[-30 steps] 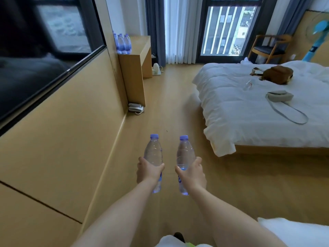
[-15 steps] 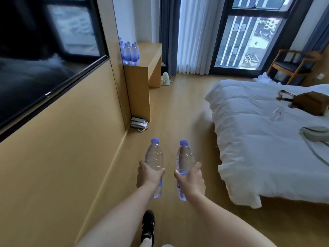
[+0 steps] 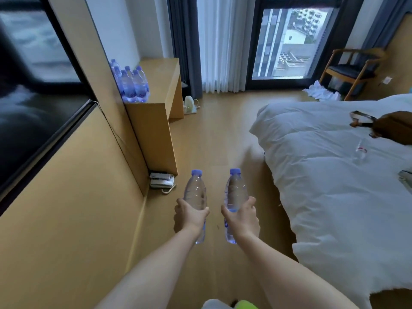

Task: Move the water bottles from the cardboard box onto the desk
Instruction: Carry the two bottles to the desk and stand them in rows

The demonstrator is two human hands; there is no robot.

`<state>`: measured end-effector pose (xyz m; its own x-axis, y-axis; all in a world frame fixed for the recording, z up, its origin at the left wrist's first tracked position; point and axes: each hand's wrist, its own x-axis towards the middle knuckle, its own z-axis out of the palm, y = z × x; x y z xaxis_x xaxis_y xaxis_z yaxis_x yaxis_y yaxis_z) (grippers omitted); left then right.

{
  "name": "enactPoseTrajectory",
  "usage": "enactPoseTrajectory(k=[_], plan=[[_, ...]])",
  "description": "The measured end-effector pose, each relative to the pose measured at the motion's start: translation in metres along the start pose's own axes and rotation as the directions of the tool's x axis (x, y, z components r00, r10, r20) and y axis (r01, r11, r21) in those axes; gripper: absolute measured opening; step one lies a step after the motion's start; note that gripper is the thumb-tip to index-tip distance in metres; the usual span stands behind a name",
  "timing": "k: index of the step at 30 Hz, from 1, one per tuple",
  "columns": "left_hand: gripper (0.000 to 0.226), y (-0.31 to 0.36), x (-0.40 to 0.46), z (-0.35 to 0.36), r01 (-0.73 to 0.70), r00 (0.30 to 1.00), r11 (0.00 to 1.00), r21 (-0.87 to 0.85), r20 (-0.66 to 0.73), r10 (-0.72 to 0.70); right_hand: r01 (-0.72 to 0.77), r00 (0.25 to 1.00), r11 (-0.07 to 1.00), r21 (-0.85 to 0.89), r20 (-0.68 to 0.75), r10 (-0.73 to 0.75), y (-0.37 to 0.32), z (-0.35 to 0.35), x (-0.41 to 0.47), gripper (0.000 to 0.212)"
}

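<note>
Nearest the camera, two bare forearms are stretched forward over a wooden floor (image 3: 211, 134). A clear water bottle (image 3: 195, 192) with a blue cap is gripped by the left hand (image 3: 191, 216), whose fingers are curled round the lower body of the bottle. A second water bottle (image 3: 235, 190) is held upright in the same way by the right hand (image 3: 242, 219), fingers wrapped round its middle. Both bottles are carried side by side, apart from each other, above the floor.

These bottles are judged to be full, moderately heavy for their size, with thin, smooth plastic walls that would dent if squeezed hard; a hold around the mid-body, as shown, is judged sound.

Just beyond, a telephone (image 3: 162, 180) is seen on the floor against the wall. To the right, a bed (image 3: 323, 175) with white covers is seen, with a brown bag (image 3: 394, 127) on it.

Farther off, against the left wall, a wooden counter (image 3: 160, 83) is seen, with a cluster of bottles (image 3: 131, 85) already standing at its near corner. No cardboard box is in view. A window (image 3: 287, 41) and a chair (image 3: 352, 70) are seen at the far end.
</note>
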<state>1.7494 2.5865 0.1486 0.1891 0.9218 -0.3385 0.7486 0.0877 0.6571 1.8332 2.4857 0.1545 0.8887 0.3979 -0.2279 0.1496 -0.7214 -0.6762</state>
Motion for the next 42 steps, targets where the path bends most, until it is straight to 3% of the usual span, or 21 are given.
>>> enactPoseTrajectory(k=[14,24,29,42], plan=[[0.063,0.179,0.227,0.073,-0.001,0.996,0.997,-0.077,-0.084,-0.006,0.056,0.997,0.998,-0.017,0.057,-0.055,-0.105,0.031,0.293,0.067],[0.061,0.273,0.357,0.104,0.076,0.99,0.997,-0.022,-0.116,-0.078,0.095,0.991,0.992,-0.078,0.105,-0.087,-0.167,0.046,0.452,0.067],[0.065,0.318,0.447,0.123,0.046,0.995,0.998,0.032,-0.096,-0.042,0.075,0.994,0.993,-0.097,0.091,-0.066,-0.197,0.072,0.543,0.068],[0.063,0.445,0.68,0.115,0.086,0.992,0.995,0.058,-0.099,-0.08,0.085,0.991,0.995,-0.048,0.109,-0.079,-0.349,0.137,0.763,0.069]])
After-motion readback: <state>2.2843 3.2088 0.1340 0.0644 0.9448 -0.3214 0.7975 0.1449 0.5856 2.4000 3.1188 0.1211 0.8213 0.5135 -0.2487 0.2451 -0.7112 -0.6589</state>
